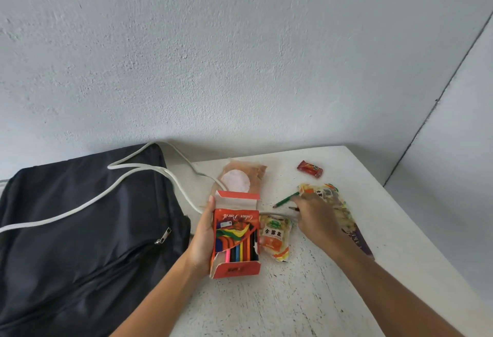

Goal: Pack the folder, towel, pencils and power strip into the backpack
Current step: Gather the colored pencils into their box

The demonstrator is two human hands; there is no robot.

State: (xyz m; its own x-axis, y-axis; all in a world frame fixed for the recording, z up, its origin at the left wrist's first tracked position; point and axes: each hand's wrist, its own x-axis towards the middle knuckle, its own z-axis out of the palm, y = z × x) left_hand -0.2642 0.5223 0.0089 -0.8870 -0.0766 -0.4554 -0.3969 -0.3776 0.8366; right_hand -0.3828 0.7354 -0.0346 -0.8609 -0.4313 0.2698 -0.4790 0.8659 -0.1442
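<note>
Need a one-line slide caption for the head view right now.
Left hand holds open colour-pencil box; right hand reaches loose pencils beside black backpack.

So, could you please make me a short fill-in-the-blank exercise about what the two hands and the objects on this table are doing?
1. The left hand holds an open orange cardboard box of colour pencils, gripping it from its ____ side.
2. The right hand reaches for loose pencils beside a ____ pencil on the white table.
3. A white ____ lies across the black fabric backpack.

Missing words: left; green; cord
</note>
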